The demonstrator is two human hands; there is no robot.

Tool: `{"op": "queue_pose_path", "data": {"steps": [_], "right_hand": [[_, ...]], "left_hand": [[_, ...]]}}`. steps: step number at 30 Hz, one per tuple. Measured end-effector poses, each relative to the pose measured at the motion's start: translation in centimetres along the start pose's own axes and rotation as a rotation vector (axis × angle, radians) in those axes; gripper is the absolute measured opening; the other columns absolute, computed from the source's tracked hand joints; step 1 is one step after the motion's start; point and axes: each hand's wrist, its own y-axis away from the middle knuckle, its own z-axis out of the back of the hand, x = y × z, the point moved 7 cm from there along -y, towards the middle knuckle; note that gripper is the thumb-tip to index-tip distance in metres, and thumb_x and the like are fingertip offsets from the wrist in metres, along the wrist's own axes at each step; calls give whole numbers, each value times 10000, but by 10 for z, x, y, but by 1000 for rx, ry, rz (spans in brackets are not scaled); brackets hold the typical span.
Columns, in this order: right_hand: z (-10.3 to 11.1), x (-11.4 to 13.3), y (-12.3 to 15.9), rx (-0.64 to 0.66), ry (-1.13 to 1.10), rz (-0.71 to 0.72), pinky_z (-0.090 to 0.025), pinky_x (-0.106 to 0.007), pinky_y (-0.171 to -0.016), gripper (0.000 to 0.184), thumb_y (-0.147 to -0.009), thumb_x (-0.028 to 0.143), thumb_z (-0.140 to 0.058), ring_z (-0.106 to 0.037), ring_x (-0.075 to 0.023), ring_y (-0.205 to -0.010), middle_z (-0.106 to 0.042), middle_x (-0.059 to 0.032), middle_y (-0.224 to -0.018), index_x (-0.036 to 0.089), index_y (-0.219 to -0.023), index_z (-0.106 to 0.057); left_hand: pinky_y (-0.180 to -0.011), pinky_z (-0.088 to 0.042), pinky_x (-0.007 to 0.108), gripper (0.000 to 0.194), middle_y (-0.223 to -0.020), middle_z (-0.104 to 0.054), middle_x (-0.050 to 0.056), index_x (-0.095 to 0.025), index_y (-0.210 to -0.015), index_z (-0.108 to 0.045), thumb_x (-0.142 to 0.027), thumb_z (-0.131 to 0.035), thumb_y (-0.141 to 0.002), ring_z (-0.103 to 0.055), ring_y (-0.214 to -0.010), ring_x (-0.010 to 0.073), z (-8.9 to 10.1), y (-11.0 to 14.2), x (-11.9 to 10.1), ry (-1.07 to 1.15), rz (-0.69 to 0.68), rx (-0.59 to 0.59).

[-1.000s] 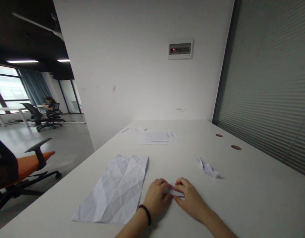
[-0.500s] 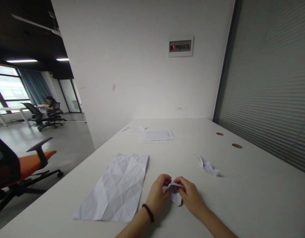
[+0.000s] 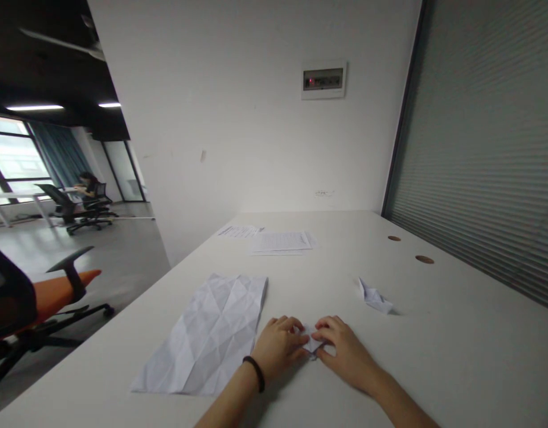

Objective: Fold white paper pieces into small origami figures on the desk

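Between my two hands, low over the near part of the table, is a small piece of folded white paper (image 3: pixel 312 344). My left hand (image 3: pixel 280 343), with a dark band on its wrist, grips the left side of the paper with bent fingers. On the other side, my right hand (image 3: pixel 340 348) pinches the right edge between thumb and fingers. Much of the paper is covered by the fingers. A folded paper boat (image 3: pixel 375 298) rests on the table beyond my right hand. Left of my hands lies a large creased sheet of paper (image 3: pixel 211 333), flat on the table.
Printed sheets (image 3: pixel 283 242) lie toward the far end of the white table (image 3: pixel 345 261), which meets a wall. Two round holes, one a brown cable hole (image 3: pixel 424 259), are near the right edge. An orange chair (image 3: pixel 55 294) stands left; a person (image 3: pixel 89 185) sits far off.
The small paper is now held lower and flatter, with less of it showing. My left hand has shifted slightly left, and its fingers lie more over the paper.
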Motion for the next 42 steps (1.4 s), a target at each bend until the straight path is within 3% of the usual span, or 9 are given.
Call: {"op": "queue_pose_path", "data": {"steps": [4,9,14,19,23,27,30,36,42], "right_hand": [[-2,1,-2,9,-70,27,-386,-267,-789,140,-747,290,-565,-502,-169,-882,-582,-34,-914,224,-829,-657],[-3,0,-5,-4,-92,25,-378,-262,-768,231,-812,359,-479,-507,-164,-864,-590,-28,-885,229,-773,-666],[-2,-1,-6,-25,-117,13,-373,-267,-767,265,-827,327,-449,-510,-162,-853,-606,-26,-857,214,-715,-660],[-6,-8,-9,-81,-122,-33,-384,-268,-735,260,-796,298,-477,-529,-164,-808,-620,-27,-805,203,-619,-642],[-12,-18,-14,-167,-166,-92,-408,-252,-680,218,-756,245,-503,-556,-155,-716,-631,-32,-732,187,-583,-623],[-20,-31,-17,-204,-203,-183,-425,-241,-603,125,-723,258,-543,-561,-153,-639,-636,-35,-728,178,-729,-639],[-23,-33,-17,-172,-187,-187,-428,-243,-626,204,-715,265,-558,-566,-164,-689,-632,-48,-791,181,-880,-644],[-26,-30,-16,-103,-79,-159,-410,-231,-689,206,-760,290,-523,-556,-157,-767,-578,-38,-811,223,-903,-656],[-27,-30,-17,-42,-152,-143,-402,-248,-746,222,-730,275,-554,-539,-167,-847,-573,-38,-854,213,-923,-644]], "left_hand": [[-754,-392,255,181,-963,-590,8,-299,-940,-645,-253,-526,-812,-525,-836,150,-4,-2,5,69,49,-6],[-699,-406,213,180,-872,-585,20,-252,-862,-679,-185,-535,-777,-542,-765,136,-3,-1,9,189,181,-49],[-683,-398,202,261,-846,-578,18,-242,-1044,-602,-278,-510,-803,-540,-743,133,6,1,7,262,198,-132],[-602,-349,205,268,-680,-578,9,-221,-723,-681,-299,-451,-836,-516,-658,132,-2,-3,13,160,240,-50],[-583,-325,211,263,-625,-565,-3,-219,-725,-675,-262,-438,-832,-509,-636,131,-7,-5,15,155,292,-33],[-644,-343,221,231,-756,-591,17,-236,-812,-678,-264,-450,-821,-520,-740,146,-5,-6,14,170,341,-92],[-702,-340,251,193,-855,-595,22,-260,-802,-684,-277,-492,-796,-506,-839,174,-4,-5,16,131,380,-111],[-740,-332,269,160,-899,-614,-5,-300,-785,-682,-278,-524,-775,-501,-884,179,-10,-6,23,142,388,-98],[-736,-368,225,187,-838,-650,8,-247,-777,-698,-232,-513,-751,-545,-819,159,-19,-7,27,363,334,-94]]}}
